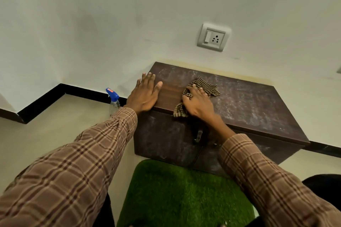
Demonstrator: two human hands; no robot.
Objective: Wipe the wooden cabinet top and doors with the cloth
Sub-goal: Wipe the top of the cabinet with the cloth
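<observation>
Turf mat cushions the kneeling spot before the cabinet doors. Left hand, released and flat, steadies the cabinet top's corner; right hand presses the checked cloth down, fingers spread, beside a cleared streak.

We have one view only, a wide-angle camera worn on the head, looking forward and steeply down from above the cabinet. It faces the wall, with the socket right of centre. Our sleeves run in from the bottom corners, so the lens sits close, about an arm's reach off. The mat lies directly beneath us.
</observation>
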